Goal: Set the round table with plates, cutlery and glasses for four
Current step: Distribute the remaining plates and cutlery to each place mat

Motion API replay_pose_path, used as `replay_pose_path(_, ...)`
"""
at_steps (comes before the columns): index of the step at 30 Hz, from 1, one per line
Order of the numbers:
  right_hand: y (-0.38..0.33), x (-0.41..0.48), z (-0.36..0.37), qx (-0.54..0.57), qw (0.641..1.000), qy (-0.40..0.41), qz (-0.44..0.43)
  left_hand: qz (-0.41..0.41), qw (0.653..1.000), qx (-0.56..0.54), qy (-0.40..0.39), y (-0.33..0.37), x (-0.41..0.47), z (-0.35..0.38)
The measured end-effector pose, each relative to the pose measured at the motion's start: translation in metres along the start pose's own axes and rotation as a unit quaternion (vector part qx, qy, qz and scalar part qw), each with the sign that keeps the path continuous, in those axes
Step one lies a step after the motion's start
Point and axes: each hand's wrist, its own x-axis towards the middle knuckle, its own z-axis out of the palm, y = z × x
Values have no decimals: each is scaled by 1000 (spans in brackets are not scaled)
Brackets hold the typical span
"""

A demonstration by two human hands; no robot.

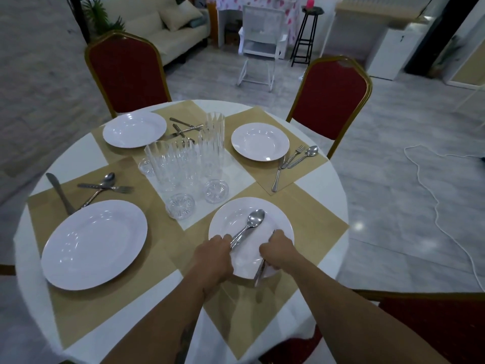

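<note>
Setting the round desk (319, 185) for four: our left grip (214, 252) is clenched on the handle of a spoon (253, 219), with what looks like a second handle beneath it, though we cannot tell which piece. Our right grip (278, 249) is clenched round a knife (259, 271). Both hover over the near plate (228, 214) on its tan placemat (320, 232).

The spoon's long axis runs from the left grip up and to the right across the plate, bowl toward the desk's middle. The knife runs near to far along the plate's right rim, one end past the near edge. The right grip is nearer the bare mat to the plate's right, so we judge the knife goes down there first.

Four ribbed glasses (183, 164) stand bunched at the centre, just beyond the plate's far-left rim, none yet at a place. They crowd any reach forward.

The three other plates sit on their mats, the left plate (94, 244), far-left plate (134, 129) and far-right plate (259, 141), with cutlery lying loosely beside each.
</note>
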Motion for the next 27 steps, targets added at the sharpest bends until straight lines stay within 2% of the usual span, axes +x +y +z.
replay_pose_path(4,-1,5,4,12,1000,15,-8,-21,998,-46,30,-2,4,1)
replay_pose_path(7,-1,6,12,9,1000,14,-20,-12,997,-40,65,-9,10,4)
replay_pose_path(10,-2,6,20,34,999,17,-20,7,998,-16,54,-8,14,6)
replay_pose_path(17,-4,5,33,124,992,-18,5,-20,999,-37,31,2,14,0)
replay_pose_path(21,-9,2,36,298,949,-63,78,-34,998,-54,18,-3,7,-3)
replay_pose_path(27,-18,-8,36,387,914,-77,91,-28,997,-78,-1,-13,-4,-4)
